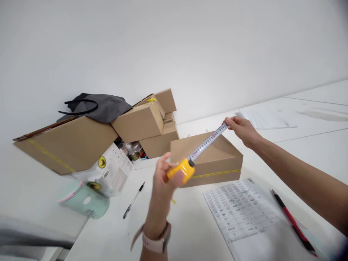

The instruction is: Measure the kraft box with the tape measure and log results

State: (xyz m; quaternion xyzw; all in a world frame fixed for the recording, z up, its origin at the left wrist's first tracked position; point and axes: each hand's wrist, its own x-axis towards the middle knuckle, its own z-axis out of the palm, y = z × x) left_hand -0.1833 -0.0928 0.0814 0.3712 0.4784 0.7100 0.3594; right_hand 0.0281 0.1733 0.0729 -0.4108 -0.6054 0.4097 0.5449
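My left hand [164, 181], with a watch [157, 239] on its wrist, is closed around the yellow case of a tape measure [182, 170]. A length of white printed blade runs out of the case, up and to the right. At its far end, my right hand [240, 128] pinches the blade between thumb and fingers; the tip itself is hidden. Below the stretched blade lies a closed cardboard box [212, 159] with yellow tape along its side. Whether the blade touches the box, I cannot tell.
Printed sheets [241, 214] and a red-black pencil [292, 221] lie at front right. A pen [133, 200] rests left of my left hand. Stacked cardboard boxes [138, 123], a grey bag [106, 105], an avocado-print box [108, 170] and a mint canister [87, 199] stand at left.
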